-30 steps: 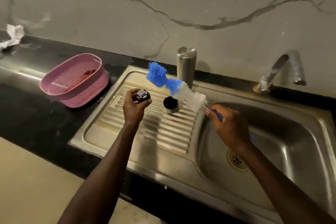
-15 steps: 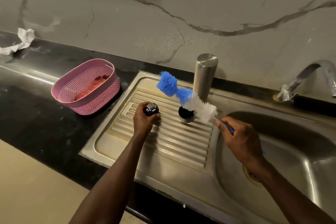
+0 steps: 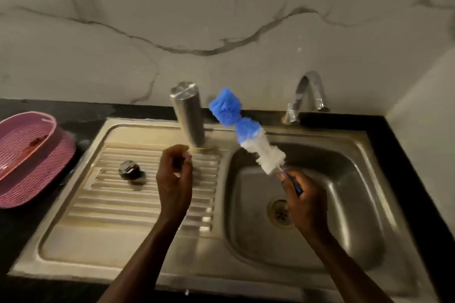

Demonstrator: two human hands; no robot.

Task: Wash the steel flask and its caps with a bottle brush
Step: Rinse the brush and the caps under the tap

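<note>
I see the black worktop (image 3: 81, 115) carrying a steel sink unit (image 3: 128, 248), with a ribbed draining board (image 3: 118, 204) on the left and a basin (image 3: 344, 204) on the right. A tap (image 3: 307, 91) stands on the back edge behind the basin. A pink basket (image 3: 37, 170) sits on the worktop, touching the left edge of the sink unit.

The steel flask (image 3: 188, 115) stands on end at the back of the draining board, tilted slightly in this wide-angle view. The bottle brush (image 3: 246, 130) is held above the basin, its blue tip up and to the left, its white bristles lower.

My right hand (image 3: 305, 202) is over the basin; its fingers are curled round the blue brush handle. My left hand (image 3: 174, 179) is above the draining board, just in front of the flask base. Its fingers are curled inward; motion blur and the back of the hand hide what, if anything, they hold, so I cannot tell.

One dark cap (image 3: 130, 171) lies on the ribs of the draining board, left of my left hand and apart from it.
</note>
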